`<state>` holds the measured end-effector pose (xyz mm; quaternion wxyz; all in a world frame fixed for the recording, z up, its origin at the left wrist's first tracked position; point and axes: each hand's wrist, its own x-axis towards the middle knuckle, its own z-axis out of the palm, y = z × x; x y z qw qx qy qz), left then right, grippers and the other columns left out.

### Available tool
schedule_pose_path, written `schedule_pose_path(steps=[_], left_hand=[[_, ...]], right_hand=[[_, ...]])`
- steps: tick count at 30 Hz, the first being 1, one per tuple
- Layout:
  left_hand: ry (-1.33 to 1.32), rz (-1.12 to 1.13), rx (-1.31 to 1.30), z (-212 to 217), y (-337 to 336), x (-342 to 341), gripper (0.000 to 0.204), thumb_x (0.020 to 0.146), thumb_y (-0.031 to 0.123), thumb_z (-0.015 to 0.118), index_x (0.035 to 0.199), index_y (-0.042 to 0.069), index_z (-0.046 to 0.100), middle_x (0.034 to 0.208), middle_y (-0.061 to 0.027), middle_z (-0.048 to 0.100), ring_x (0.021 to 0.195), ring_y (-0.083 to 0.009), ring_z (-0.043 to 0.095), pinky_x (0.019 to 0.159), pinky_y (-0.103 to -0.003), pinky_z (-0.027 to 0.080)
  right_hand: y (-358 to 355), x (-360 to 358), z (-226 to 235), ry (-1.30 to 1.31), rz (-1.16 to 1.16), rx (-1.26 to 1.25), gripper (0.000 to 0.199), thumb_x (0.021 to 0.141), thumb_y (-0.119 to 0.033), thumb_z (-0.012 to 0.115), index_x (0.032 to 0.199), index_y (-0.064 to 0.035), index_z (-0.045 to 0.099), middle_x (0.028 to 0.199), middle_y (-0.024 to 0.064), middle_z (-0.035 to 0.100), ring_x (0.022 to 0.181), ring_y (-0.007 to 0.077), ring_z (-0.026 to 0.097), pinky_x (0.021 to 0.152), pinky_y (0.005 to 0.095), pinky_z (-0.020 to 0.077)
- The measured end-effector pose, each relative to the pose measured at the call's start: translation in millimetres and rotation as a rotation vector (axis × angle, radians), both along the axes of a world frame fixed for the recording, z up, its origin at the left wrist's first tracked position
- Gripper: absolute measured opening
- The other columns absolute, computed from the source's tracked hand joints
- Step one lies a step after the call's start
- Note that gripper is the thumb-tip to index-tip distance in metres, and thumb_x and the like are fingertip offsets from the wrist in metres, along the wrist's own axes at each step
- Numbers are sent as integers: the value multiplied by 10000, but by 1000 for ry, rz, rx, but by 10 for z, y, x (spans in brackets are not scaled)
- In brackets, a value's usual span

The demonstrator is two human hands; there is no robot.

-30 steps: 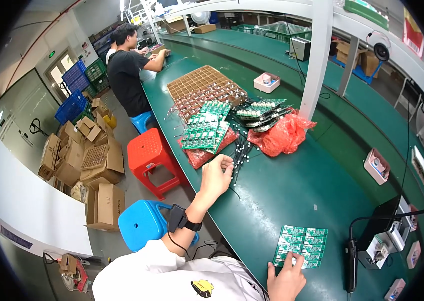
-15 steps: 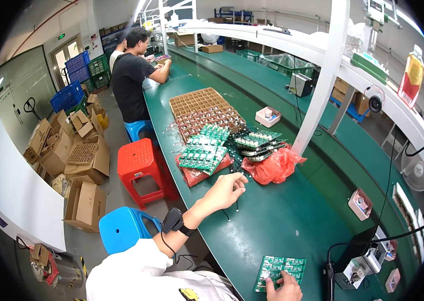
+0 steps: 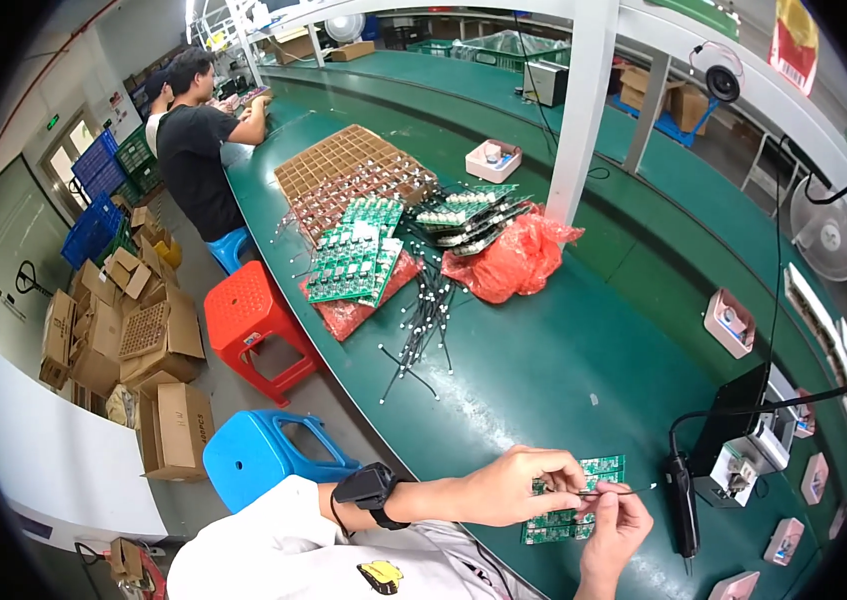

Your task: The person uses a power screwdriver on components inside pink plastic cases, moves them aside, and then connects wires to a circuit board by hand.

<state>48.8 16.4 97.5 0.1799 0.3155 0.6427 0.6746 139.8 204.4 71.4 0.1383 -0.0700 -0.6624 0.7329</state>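
My left hand (image 3: 515, 484) pinches a thin black wire lead (image 3: 611, 491) above a green circuit board panel (image 3: 575, 500) lying on the green bench (image 3: 563, 370) near its front edge. My right hand (image 3: 616, 524) meets it from the right, fingertips closed on the same lead over the panel. A black watch sits on my left wrist. Further up the bench lies a loose pile of black wire leads (image 3: 423, 320), beside stacks of green circuit boards (image 3: 355, 262) on a red bag.
A soldering iron (image 3: 681, 505) and its black station (image 3: 743, 440) stand right of my hands. A red plastic bag (image 3: 511, 258), brown divider trays (image 3: 348, 175) and small pink boxes (image 3: 729, 322) lie on the bench. Another person (image 3: 198, 140) works further up. Red (image 3: 248, 320) and blue (image 3: 268, 455) stools and cardboard boxes stand left.
My left hand has come back from the wire pile to the circuit board panel with a lead. My right hand now joins it on the lead. The view has swung down and left.
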Motion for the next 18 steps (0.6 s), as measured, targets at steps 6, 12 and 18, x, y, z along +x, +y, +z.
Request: schedule_pose_path(steps=[6, 12, 18], left_hand=[[-137, -55, -95, -69, -64, 100, 197, 932, -4, 747, 1120, -53, 709, 1120, -139, 754, 970, -186, 743, 865, -307, 598], [-295, -30, 37, -74, 9, 241, 204, 918, -84, 727, 1120, -69, 708, 1125, -175, 751, 1083, -227, 739, 950, -340, 604], [-235, -63, -33, -144, 123, 281, 218, 916, -70, 742, 1128, -73, 692, 1094, -161, 750, 1038, -211, 742, 931, -329, 607]], right_hand=[[-4, 116, 79, 5, -175, -55, 160, 1034, -36, 614, 1019, 106, 687, 980, 163, 711, 770, 182, 709, 650, 281, 581], [36, 273, 25, 71, -227, -17, 221, 1060, -128, 624, 1057, 85, 683, 966, 134, 697, 734, 175, 692, 640, 283, 565], [72, 457, 25, 93, -275, 51, 205, 1041, -113, 649, 1058, 88, 691, 976, 141, 696, 743, 188, 699, 662, 288, 578]])
